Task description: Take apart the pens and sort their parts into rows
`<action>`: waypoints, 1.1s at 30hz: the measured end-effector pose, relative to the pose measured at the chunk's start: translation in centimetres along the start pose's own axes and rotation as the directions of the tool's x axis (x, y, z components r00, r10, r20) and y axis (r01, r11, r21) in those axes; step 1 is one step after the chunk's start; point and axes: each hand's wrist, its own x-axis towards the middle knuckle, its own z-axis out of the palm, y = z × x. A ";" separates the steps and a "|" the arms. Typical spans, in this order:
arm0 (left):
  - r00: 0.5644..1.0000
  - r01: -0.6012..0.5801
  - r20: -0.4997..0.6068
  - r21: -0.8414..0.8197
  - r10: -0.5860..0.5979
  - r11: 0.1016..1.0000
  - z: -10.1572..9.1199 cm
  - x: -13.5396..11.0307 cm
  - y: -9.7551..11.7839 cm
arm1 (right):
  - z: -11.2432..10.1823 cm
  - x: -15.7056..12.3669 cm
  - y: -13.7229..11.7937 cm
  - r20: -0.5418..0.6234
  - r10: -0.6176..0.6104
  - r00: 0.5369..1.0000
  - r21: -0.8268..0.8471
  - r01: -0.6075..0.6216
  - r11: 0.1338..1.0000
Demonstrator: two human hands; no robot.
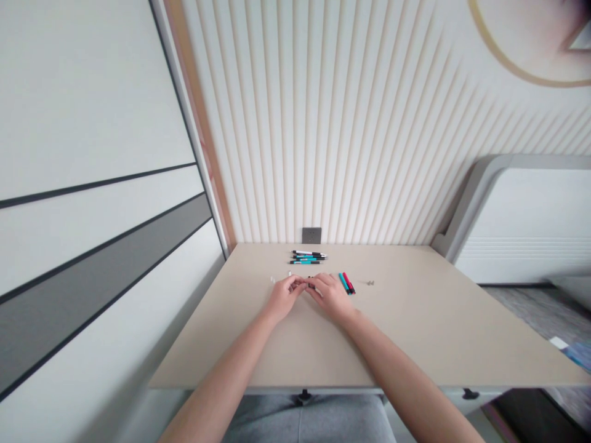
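The left hand [285, 296] and the right hand [330, 295] are drawn in narrow, fingertips together, pinching a small dark piece [310, 284] too small to make out. Just right of the right hand, a teal pen [343, 283] and a red pen [349, 282] lie on the counter [415, 326]. Left of the left hand sit small white bits [272, 280]; farther right of the right hand, small grey bits [370, 283]. Beyond the hands lie black and teal pens [307, 257], then a wall socket [312, 235].
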 end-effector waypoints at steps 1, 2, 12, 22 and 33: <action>1.000 -0.004 0.009 0.007 0.004 1.000 0.0 0.0 0.0 | -0.1 0.1 0.0 0.015 -0.010 1.000 -0.015 0.010 1.000; 1.000 -0.009 0.013 0.018 0.009 1.000 0.0 0.0 0.1 | -0.3 0.1 0.0 0.029 -0.017 0.999 -0.025 0.018 1.000; 0.976 -0.203 0.007 0.400 0.219 0.894 -0.3 0.0 0.0 | -2.5 -0.9 5.8 -0.007 0.335 0.942 -0.155 -0.332 0.930; 0.908 -0.419 0.293 0.628 0.299 0.656 0.0 -0.5 1.8 | -2.3 -1.2 6.2 0.145 0.381 0.913 -0.265 -0.335 0.904; 0.856 -0.507 0.419 0.568 0.302 0.648 0.7 -0.4 1.1 | -2.4 -1.0 5.3 0.215 0.419 0.882 -0.296 -0.350 0.889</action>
